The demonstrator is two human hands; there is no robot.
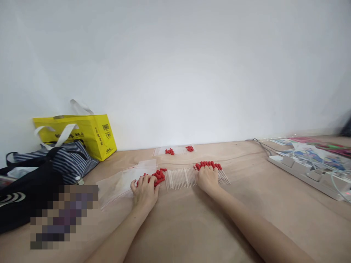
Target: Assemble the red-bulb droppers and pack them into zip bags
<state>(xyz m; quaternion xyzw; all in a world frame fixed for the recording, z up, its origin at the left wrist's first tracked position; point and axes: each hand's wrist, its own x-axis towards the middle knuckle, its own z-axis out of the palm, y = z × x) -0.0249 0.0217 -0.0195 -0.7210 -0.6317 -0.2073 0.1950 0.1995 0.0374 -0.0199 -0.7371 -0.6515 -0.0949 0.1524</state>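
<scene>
My left hand [146,187] rests on a small heap of short red pieces [159,174], its fingers bent and spread over them; nothing is clearly gripped. A row of thin white sticks [179,178] lies side by side between my two hands. Over on the right, my right hand [208,179] is curled down onto sticks with red caps [216,165], which fan out in a row. Its fingertips are hidden among the red caps, so what they pinch cannot be made out.
Clear plastic bags [120,182] lie left of the heap. By the wall is another clear bag [179,150] with red pieces. A yellow bag [104,137], striped bag [74,160] and black bag [16,208] stand left. A white power strip [307,175] with cables and printed sheets [309,155] lie right.
</scene>
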